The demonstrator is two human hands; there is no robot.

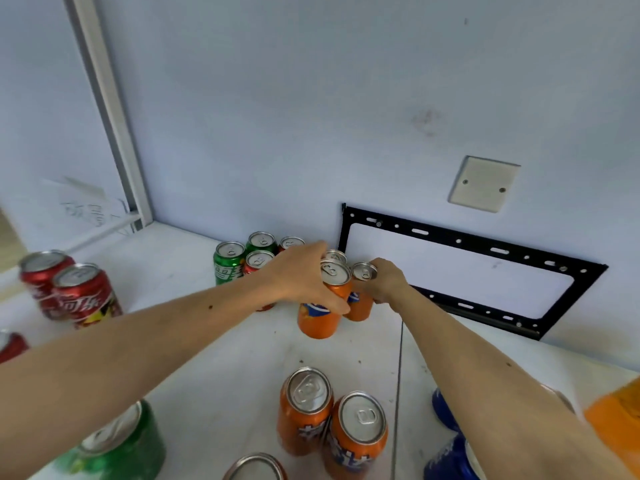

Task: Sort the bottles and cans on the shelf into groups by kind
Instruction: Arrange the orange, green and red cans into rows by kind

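Observation:
My left hand (304,275) grips the upper part of an orange can (320,320) that stands near the middle of the white shelf (180,271). My right hand (386,280) holds a second orange can (360,304) just to its right, close to the back wall. A third can top (335,255) peeks out behind them. Two green cans (228,263) and two red cans (256,263) stand in a cluster behind my left hand. Two more orange cans (332,420) stand together at the front.
Two red cola cans (74,292) stand at the left, another red one (12,346) at the left edge. A green can (121,445) sits under my left forearm. Blue cans (446,438) are under my right forearm. A black metal bracket (467,244) hangs on the back wall.

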